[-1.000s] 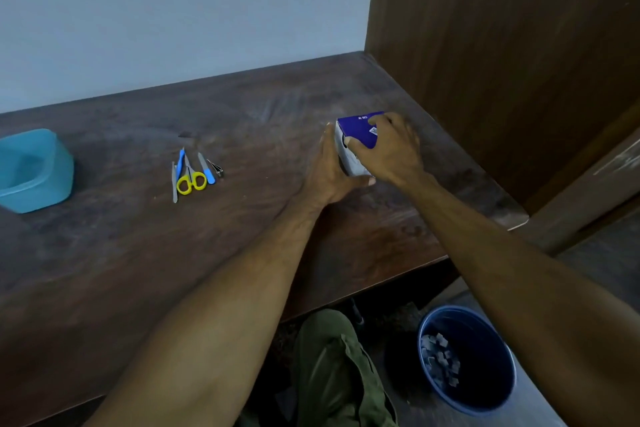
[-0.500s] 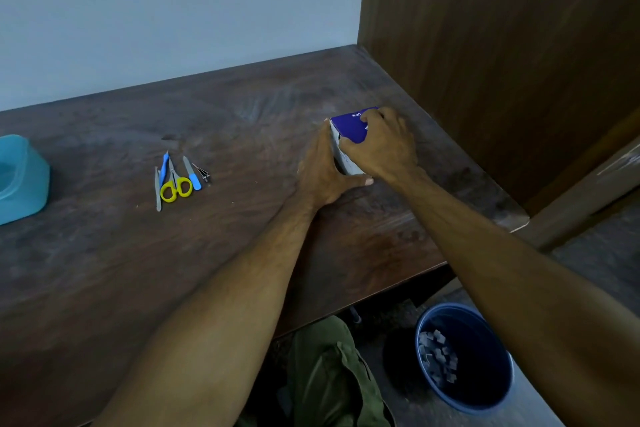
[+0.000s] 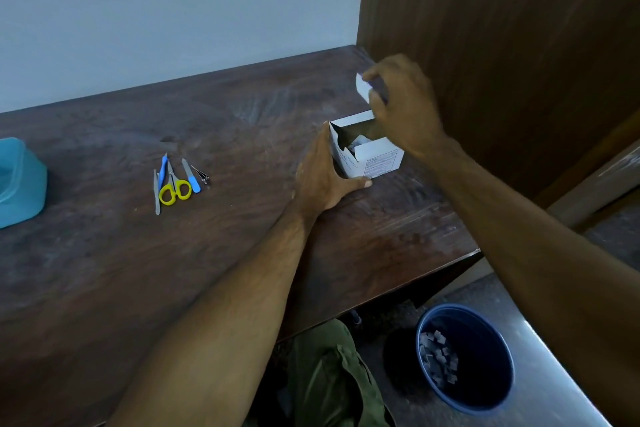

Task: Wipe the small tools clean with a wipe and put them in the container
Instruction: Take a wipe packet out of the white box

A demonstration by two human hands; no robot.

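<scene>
A white cardboard box of wipes (image 3: 379, 161) stands open on the dark wooden table, with pale packets showing inside. My left hand (image 3: 322, 177) grips the box's left side, thumb along its front bottom edge. Above the box, my right hand (image 3: 401, 104) pinches the raised lid flap (image 3: 363, 87). To the left lie the small tools in a row: yellow-handled scissors (image 3: 175, 188), a blue-handled tool (image 3: 161, 170), a nail file with a blue tip (image 3: 191, 176), a grey tweezer (image 3: 157, 196) and a small clipper (image 3: 202, 176). The teal container (image 3: 26, 198) sits at the left edge.
A dark wood panel (image 3: 502, 45) rises just behind and right of the box. A blue bin (image 3: 465, 357) with small grey scraps stands on the floor below the table's right edge. My green-clad knee (image 3: 329, 378) shows under the table.
My right hand has lifted the box's blue-topped lid flap up and back, so the box now stands open. The left hand still holds the box's side.
</scene>
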